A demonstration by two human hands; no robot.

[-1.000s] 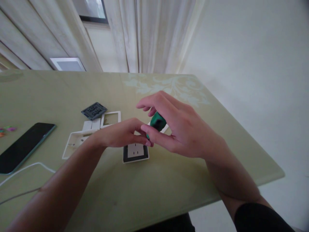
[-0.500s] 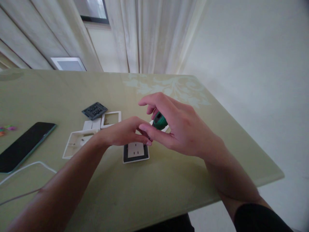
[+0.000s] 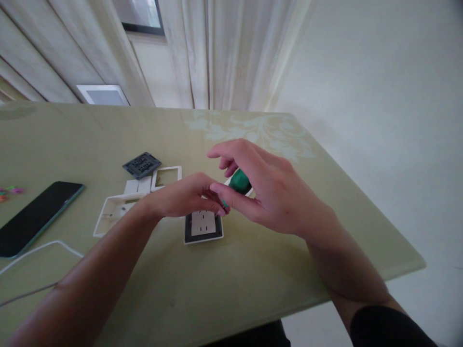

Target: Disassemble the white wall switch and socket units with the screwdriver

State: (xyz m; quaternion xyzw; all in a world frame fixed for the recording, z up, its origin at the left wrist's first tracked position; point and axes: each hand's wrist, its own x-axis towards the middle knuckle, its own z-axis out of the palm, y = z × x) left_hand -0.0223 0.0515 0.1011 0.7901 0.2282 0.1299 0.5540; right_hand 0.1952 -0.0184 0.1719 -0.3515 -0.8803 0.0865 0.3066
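My right hand (image 3: 267, 188) is curled around the green handle of a screwdriver (image 3: 240, 182), with the thumb along its near side. The shaft and tip are hidden behind my fingers. Beneath my hands a wall socket (image 3: 203, 226) with a white face and dark surround lies on the table. My left hand (image 3: 191, 195) reaches over its far part, thumb and fingers pinched together close to the right fingertips. A speck of teal shows between the left fingers; what they grip is hidden.
Left of my hands lie a white mounting box (image 3: 110, 214), a white frame (image 3: 179, 174) and a dark grey plate (image 3: 142, 165). Farther left are a phone (image 3: 39, 217), a white cable (image 3: 47, 245) and small colourful pieces (image 3: 14, 190). The table's edge (image 3: 354, 193) slants along the right.
The screwdriver handle has turned in my right hand: its dark patch no longer shows and plain green faces up. Both hands stay almost in place.
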